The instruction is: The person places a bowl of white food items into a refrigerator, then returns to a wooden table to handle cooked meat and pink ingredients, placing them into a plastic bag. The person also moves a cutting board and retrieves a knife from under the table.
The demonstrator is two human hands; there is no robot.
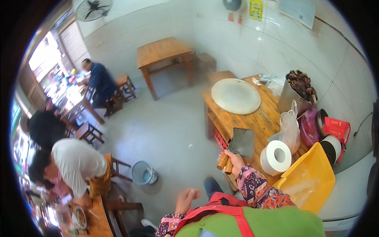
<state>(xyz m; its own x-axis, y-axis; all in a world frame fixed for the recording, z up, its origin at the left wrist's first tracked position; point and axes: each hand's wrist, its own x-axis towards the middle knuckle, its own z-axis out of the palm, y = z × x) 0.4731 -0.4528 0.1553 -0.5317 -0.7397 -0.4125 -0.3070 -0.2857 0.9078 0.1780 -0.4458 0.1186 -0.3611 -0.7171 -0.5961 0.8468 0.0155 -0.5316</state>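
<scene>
My right hand (pixel 234 161) grips the wooden handles of two cleavers together. The broad dark blade of one cleaver (pixel 243 142) points away from me at the near edge of a wooden table (pixel 234 120); the other blade is mostly hidden beside it. My left hand (pixel 187 201) hangs in front of my red apron (pixel 219 209), loosely curled with nothing in it. A round, pale board (pixel 236 96) lies flat on the table beyond the cleavers. To the right of my right hand stands a large white paper roll (pixel 275 157).
A metal pot (pixel 291 96) heaped with dark meaty bones (pixel 300 84), a plastic bag (pixel 289 130) and a yellow plastic bin (pixel 314 174) crowd the right. A blue wastebasket (pixel 144 172) stands on the floor. People sit at tables on the left, one in a white shirt (pixel 78 164).
</scene>
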